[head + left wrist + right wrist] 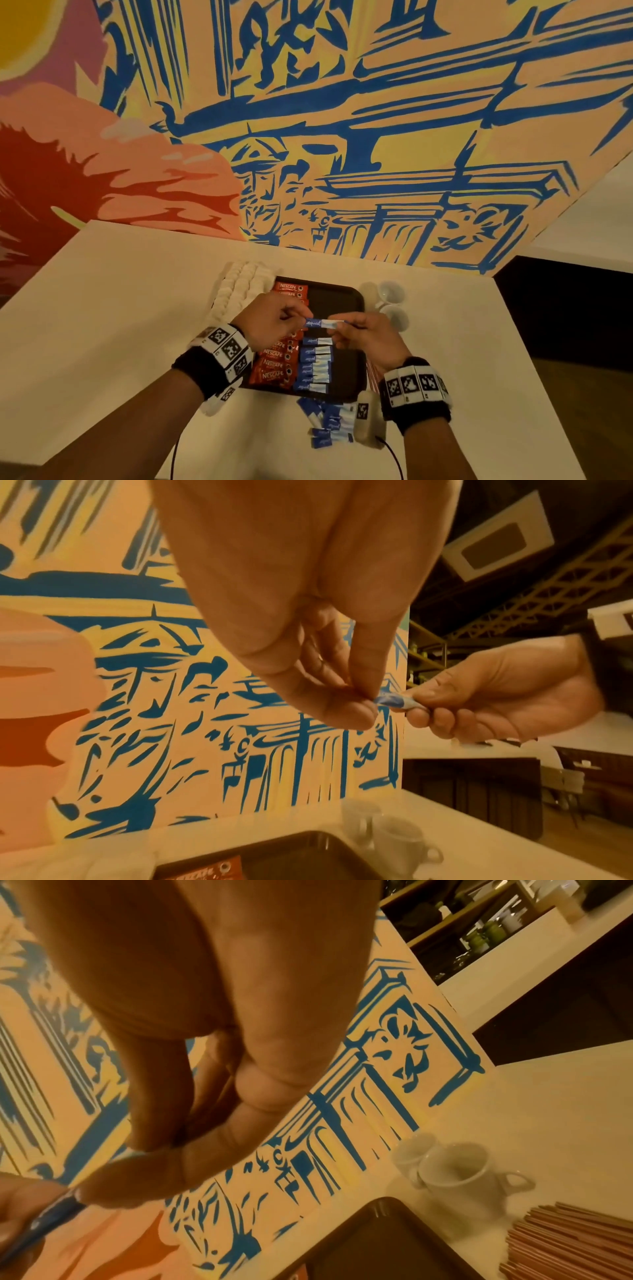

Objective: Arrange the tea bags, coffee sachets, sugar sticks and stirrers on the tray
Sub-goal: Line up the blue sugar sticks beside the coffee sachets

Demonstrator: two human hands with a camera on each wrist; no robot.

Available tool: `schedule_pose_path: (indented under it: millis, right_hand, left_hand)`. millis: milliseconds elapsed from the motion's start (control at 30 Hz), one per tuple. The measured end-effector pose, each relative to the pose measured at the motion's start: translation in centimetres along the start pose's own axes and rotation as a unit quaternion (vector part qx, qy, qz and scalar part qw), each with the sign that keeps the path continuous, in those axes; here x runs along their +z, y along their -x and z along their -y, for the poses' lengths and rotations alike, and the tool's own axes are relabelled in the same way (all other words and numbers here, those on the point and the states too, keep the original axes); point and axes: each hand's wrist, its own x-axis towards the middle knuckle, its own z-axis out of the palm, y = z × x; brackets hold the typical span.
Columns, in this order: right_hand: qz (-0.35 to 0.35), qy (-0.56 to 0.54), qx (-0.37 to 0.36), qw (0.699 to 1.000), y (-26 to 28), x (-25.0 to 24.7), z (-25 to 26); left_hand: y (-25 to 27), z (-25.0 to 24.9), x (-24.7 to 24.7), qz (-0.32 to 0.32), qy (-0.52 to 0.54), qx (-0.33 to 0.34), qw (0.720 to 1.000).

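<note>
Loose blue sugar sticks [329,423] lie on the table [120,308] nearest the viewer, just short of the tray [337,298]; one sugar stick [323,323] is held in the air over the tray, betw. both hands; L hand [274,320] pinches its blue end w/ thumb and fingertips, R hand [368,337] pinches the white end, other fingers curled; it looks light, thin, bendy paper, prob. easy to crease, so best taken by the ends as here; on tray: a red coffee sachet row [277,365] and a blue stick row [315,366] beside it; stirrers [568,1240] and cups [455,1172] wait off-tray.
</note>
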Motion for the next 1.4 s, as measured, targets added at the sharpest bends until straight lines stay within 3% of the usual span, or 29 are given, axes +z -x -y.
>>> schedule_pose_path:
  millis: [100, 500, 800, 1100, 1400]
  right_hand:
    - [0.008, 0.018, 0.049, 0.999, -1.8, -0.7, -1.5]
    - [-0.089, 0.142, 0.142, 0.976, -9.6, -2.7, -6.6]
    - [-0.080, 0.238, 0.201, 0.947, -13.8, -3.1, -11.2]
    - [-0.072, 0.278, 0.253, 0.924, -16.0, -2.5, -13.8]
    - [-0.069, 0.289, 0.239, 0.925, -15.6, -2.7, -14.2]
  left_hand:
    - [-1.5, 1.3, 1.0, 0.007, -0.026, -0.025, 0.999]
    - [-9.1, 6.8, 6.5, 0.004, -0.050, -0.169, 0.984]
    - [-12.0, 10.5, 10.0, 0.018, -0.104, -0.234, 0.966]
    - [-13.7, 11.5, 11.8, 0.089, -0.255, -0.218, 0.938]
    - [-14.2, 11.1, 12.1, 0.137, -0.334, -0.174, 0.916]
